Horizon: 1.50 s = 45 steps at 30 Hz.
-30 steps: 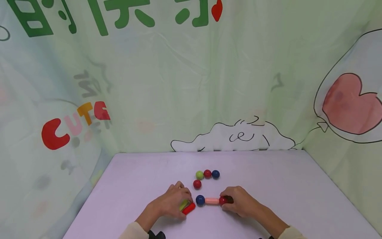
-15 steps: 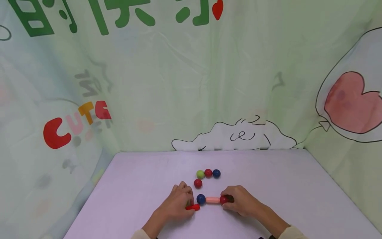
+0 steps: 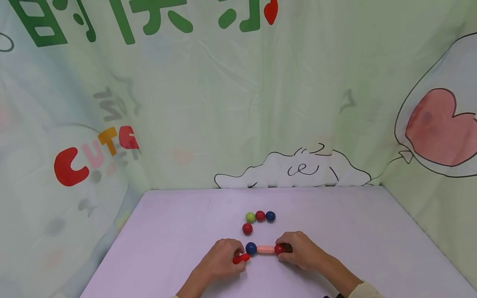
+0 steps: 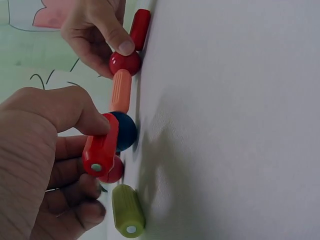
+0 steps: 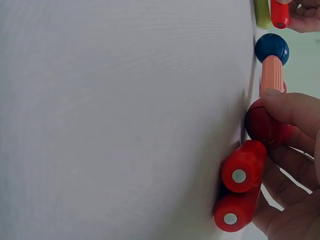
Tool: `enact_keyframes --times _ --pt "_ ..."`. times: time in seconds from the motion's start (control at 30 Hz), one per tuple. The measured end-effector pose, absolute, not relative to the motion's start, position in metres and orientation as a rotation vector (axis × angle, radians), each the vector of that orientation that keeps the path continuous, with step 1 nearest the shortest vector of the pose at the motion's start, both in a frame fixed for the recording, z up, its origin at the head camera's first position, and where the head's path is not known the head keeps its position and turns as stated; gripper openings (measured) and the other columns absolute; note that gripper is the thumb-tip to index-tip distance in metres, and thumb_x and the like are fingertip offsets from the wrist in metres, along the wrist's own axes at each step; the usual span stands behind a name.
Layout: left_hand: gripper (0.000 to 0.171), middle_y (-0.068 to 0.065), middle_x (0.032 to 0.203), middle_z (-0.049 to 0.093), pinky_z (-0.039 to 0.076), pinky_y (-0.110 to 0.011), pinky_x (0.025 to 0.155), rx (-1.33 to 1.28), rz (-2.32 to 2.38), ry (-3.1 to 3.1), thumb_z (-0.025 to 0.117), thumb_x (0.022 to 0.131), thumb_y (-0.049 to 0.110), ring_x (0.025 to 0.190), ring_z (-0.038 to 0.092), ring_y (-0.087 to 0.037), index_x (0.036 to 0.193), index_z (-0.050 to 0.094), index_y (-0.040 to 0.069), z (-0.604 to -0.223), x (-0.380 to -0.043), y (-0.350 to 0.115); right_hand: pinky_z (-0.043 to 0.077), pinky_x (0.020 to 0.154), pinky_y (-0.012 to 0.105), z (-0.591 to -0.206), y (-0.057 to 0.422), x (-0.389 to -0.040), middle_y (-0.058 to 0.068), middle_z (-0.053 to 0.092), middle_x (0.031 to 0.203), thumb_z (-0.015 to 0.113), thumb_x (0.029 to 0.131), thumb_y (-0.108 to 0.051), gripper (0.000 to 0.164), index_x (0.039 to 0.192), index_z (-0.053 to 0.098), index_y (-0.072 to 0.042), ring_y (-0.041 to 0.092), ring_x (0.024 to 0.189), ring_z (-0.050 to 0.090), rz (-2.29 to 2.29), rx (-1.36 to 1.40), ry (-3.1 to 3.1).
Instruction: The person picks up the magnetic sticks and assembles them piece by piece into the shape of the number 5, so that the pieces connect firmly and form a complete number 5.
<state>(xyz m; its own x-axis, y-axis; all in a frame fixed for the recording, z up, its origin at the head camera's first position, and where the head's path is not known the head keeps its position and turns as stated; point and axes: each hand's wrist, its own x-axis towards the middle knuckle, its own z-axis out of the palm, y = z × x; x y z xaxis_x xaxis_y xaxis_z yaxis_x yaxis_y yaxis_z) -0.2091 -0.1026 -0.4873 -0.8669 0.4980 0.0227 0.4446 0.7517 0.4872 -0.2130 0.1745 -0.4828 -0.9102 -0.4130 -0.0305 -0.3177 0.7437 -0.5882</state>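
Observation:
My left hand (image 3: pixel 222 260) pinches a red magnetic rod (image 4: pixel 101 147) between thumb and fingers, near the blue ball (image 3: pixel 251 248). A pink rod (image 3: pixel 266 249) joins that blue ball to a red ball (image 3: pixel 279 249). Thumb and fingers of my right hand (image 3: pixel 304 250) grip this red ball. Two more red rods (image 5: pixel 245 166) sit side by side at the right hand, magnet ends showing in the right wrist view; whether its fingers touch them I cannot tell. A green rod (image 4: pixel 128 212) lies on the table by the left hand's fingers, hidden in the head view.
Behind the hands lie a light green ball (image 3: pixel 250 217), a red ball (image 3: pixel 260 215) and a blue ball (image 3: pixel 270 216) in a row. One more red ball (image 3: pixel 247 229) lies just in front of them. The pale table (image 3: pixel 179 215) ends at a printed curtain (image 3: pixel 208 103).
The left hand has moved right, bringing the red rod close to the blue ball. Earlier it had the green rod with the red one; now the green rod lies apart. The right hand stays put.

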Motion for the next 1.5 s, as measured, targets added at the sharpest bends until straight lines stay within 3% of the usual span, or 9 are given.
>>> enact_keyframes --times 0.2,0.4,0.6,0.73,0.87,1.03,1.17,1.3,1.5 --pt "0.019 0.012 0.071 0.055 0.045 -0.019 0.06 0.712 0.902 2.822 0.077 0.084 0.017 0.066 0.048 -0.004 0.101 0.074 0.012 -0.49 -0.2 -0.1 0.056 0.089 0.049 -0.483 0.174 -0.213 0.0 0.07 0.107 0.085 0.081 -0.018 0.035 0.113 0.074 -0.008 0.02 0.098 0.059 -0.875 -0.557 2.787" --pt "0.032 0.009 0.066 0.056 0.045 -0.022 0.055 0.461 1.131 2.751 0.077 0.084 0.015 0.063 0.051 -0.01 0.113 0.069 0.006 -0.497 -0.19 -0.091 0.055 0.09 0.05 -0.483 0.175 -0.214 0.001 0.071 0.107 0.085 0.081 -0.018 0.035 0.113 0.074 -0.008 0.021 0.098 0.058 -0.876 -0.565 2.784" --pt "0.044 0.004 0.066 0.056 0.044 -0.025 0.055 0.249 1.243 2.718 0.079 0.084 0.015 0.072 0.05 -0.017 0.125 0.064 0.01 -0.501 -0.187 -0.084 0.054 0.09 0.05 -0.484 0.174 -0.214 0.002 0.071 0.108 0.084 0.082 -0.018 0.036 0.114 0.074 -0.006 0.021 0.099 0.058 -0.89 -0.594 2.767" --pt "0.044 0.005 0.064 0.057 0.041 -0.025 0.052 0.251 1.278 2.719 0.079 0.084 0.015 0.062 0.053 -0.016 0.126 0.064 0.01 -0.504 -0.188 -0.082 0.055 0.089 0.05 -0.484 0.174 -0.215 0.002 0.071 0.108 0.084 0.083 -0.018 0.035 0.114 0.074 -0.005 0.021 0.099 0.059 -0.9 -0.613 2.761" --pt "0.05 0.004 0.072 0.06 0.043 -0.025 0.05 0.252 1.342 2.659 0.079 0.084 0.012 0.052 0.057 -0.014 0.131 0.063 0.008 -0.506 -0.191 -0.079 0.055 0.09 0.05 -0.483 0.174 -0.215 0.002 0.071 0.108 0.084 0.083 -0.019 0.035 0.114 0.073 -0.006 0.022 0.1 0.059 -0.896 -0.605 2.758" --pt "0.055 -0.001 0.089 0.06 0.052 -0.027 0.048 0.212 1.452 2.528 0.077 0.084 0.009 0.051 0.064 -0.016 0.137 0.061 0.01 -0.508 -0.199 -0.074 0.055 0.089 0.05 -0.481 0.175 -0.216 0.001 0.071 0.106 0.085 0.082 -0.02 0.037 0.114 0.073 -0.006 0.021 0.098 0.059 -0.873 -0.614 2.771" --pt "0.053 -0.004 0.09 0.058 0.053 -0.029 0.046 0.208 1.507 2.487 0.077 0.085 0.007 0.049 0.066 -0.018 0.135 0.062 0.012 -0.51 -0.206 -0.073 0.055 0.089 0.05 -0.479 0.174 -0.218 0.003 0.071 0.107 0.085 0.082 -0.019 0.038 0.115 0.073 -0.005 0.022 0.098 0.059 -0.871 -0.617 2.777" --pt "0.043 -0.001 0.086 0.058 0.051 -0.027 0.049 0.257 1.473 2.563 0.076 0.087 0.011 0.056 0.062 -0.012 0.128 0.065 0.012 -0.512 -0.21 -0.075 0.055 0.091 0.05 -0.477 0.172 -0.22 0.003 0.071 0.109 0.086 0.081 -0.019 0.039 0.115 0.073 -0.006 0.022 0.101 0.06 -0.869 -0.561 2.771" --pt "0.033 -0.001 0.084 0.058 0.049 -0.027 0.043 0.256 1.484 2.537 0.073 0.093 0.014 0.046 0.062 -0.016 0.125 0.064 0.013 -0.513 -0.212 -0.075 0.058 0.086 0.044 -0.478 0.174 -0.226 -0.003 0.069 0.102 0.085 0.082 -0.021 0.044 0.122 0.071 -0.01 0.017 0.095 0.059 -0.911 -0.522 2.708"
